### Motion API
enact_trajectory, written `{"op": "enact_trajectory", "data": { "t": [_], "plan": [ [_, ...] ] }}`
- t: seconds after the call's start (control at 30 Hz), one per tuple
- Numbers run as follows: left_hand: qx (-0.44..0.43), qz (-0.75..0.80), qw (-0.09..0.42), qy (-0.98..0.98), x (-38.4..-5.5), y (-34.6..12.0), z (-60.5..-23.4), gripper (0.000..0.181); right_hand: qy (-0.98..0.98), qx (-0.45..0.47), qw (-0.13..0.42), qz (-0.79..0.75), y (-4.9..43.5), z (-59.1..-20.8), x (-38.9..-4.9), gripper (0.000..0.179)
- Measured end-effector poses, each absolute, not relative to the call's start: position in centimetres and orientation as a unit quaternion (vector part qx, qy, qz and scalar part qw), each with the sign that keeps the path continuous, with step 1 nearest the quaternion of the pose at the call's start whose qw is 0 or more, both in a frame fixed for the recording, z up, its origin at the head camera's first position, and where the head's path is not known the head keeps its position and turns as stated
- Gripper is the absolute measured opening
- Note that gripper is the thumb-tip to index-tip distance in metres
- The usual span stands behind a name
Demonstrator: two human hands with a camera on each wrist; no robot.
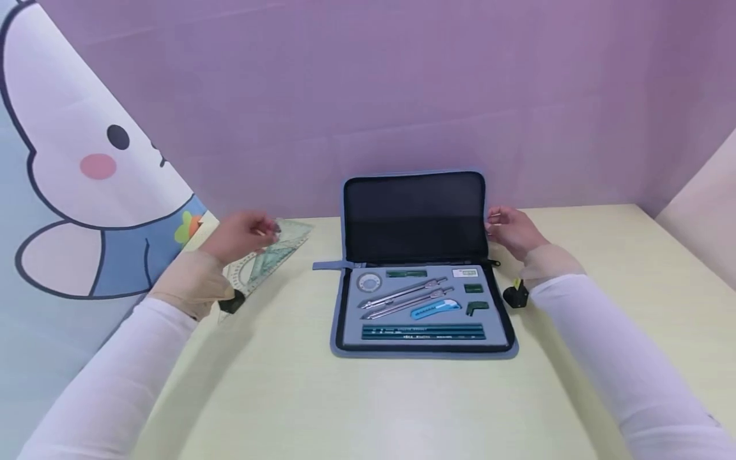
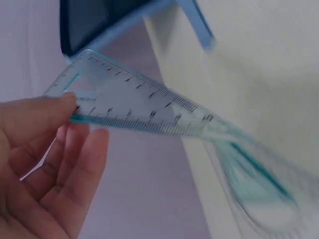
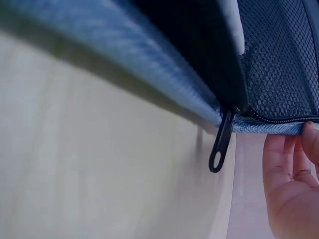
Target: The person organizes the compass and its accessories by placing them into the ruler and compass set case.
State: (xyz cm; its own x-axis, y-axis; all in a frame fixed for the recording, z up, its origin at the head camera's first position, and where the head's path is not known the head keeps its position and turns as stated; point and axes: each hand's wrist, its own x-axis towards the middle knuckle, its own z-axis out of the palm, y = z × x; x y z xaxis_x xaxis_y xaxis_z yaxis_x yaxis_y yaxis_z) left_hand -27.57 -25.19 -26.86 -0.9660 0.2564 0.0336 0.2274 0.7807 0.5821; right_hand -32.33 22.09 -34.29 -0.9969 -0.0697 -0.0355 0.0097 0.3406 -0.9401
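Note:
My left hand (image 1: 240,236), left of the case, pinches clear plastic set squares (image 1: 278,250) between thumb and fingers. In the left wrist view, a scale-marked set square (image 2: 132,102) slants away from the thumb, and a part with a rounded cut-out (image 2: 259,186) lies beyond it. A blue zip case (image 1: 338,342) lies unfolded on the table, its black mesh lid (image 1: 414,217) raised. At the lid's right edge, my right hand (image 1: 512,231) grips the blue rim, thumb on the mesh side in the right wrist view. A black zipper pull (image 3: 222,144) hangs at the fold.
The case's grey insert (image 1: 353,326) carries two metal compasses (image 1: 402,294), a blue cutter (image 1: 435,309), green pencils (image 1: 423,331), a white eraser (image 1: 465,273) and small green pieces. A blue strap (image 1: 330,265) sticks out left. A purple backdrop (image 1: 402,96) stands behind the table.

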Motion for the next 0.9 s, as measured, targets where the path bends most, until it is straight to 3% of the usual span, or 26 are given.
{"op": "enact_trajectory", "data": {
  "t": [0.4,0.63,0.9],
  "plan": [
    [0.196,0.345,-0.030,0.917,-30.5,-15.9,-25.3,0.014,0.809,-0.035,0.019,-0.587,23.3,-34.7,-32.0,0.023],
    [0.224,0.291,-0.072,0.927,-32.6,-12.5,-25.3,0.012,0.776,-0.058,0.004,-0.629,24.4,-35.6,-32.0,0.012],
    [0.245,0.248,-0.079,0.934,-34.2,-8.7,-24.9,0.014,0.810,-0.035,0.002,-0.586,24.3,-35.2,-32.0,0.018]
  ]
}}
